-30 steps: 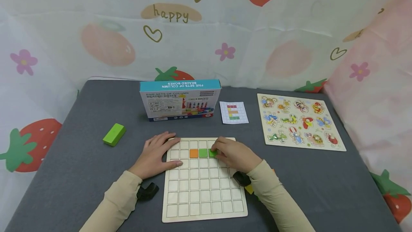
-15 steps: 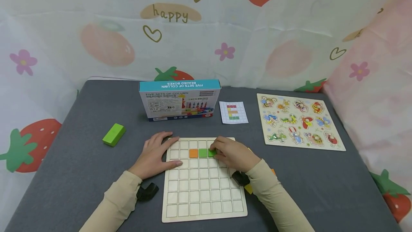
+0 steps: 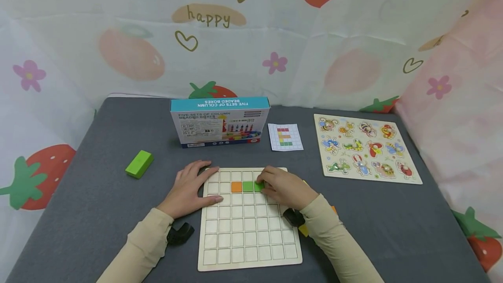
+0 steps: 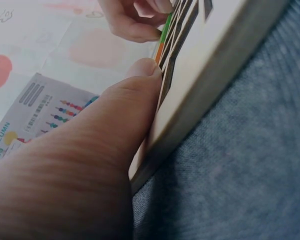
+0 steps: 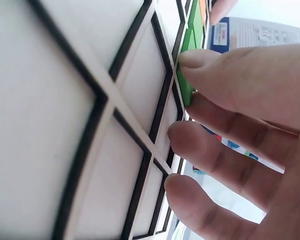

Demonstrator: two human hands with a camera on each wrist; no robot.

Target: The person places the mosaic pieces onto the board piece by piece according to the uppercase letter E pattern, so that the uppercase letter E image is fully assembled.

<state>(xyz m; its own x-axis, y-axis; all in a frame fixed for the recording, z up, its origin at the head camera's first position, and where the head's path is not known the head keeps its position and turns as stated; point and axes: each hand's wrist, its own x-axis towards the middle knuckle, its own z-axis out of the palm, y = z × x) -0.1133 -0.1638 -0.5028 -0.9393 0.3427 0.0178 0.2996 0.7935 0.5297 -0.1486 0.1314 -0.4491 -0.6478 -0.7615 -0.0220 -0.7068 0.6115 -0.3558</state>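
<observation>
A pale wooden grid board [image 3: 250, 236] lies on the table before me. My left hand [image 3: 189, 190] rests on its upper left edge, fingers spread and thumb on the grid. In the second row sit an orange square tile [image 3: 236, 187] and, beside it, a green tile [image 3: 248, 186]. My right hand [image 3: 290, 188] pinches another green tile [image 3: 258, 186] at the cell to the right of these. In the right wrist view the thumb presses on that tile, which looks slightly tilted, with the index finger behind it. The fingers partly cover it in the head view.
A box [image 3: 220, 121] stands behind the board, with a pattern card [image 3: 285, 137] to its right. An insect puzzle board [image 3: 367, 150] lies at the right. A green block [image 3: 139, 164] lies at the left. Yellow [image 3: 303, 230] and orange pieces [image 3: 333, 209] peek out around the right sleeve.
Both hands stay almost where they were. The right hand shifts very slightly, still holding the green tile at the same cell.
</observation>
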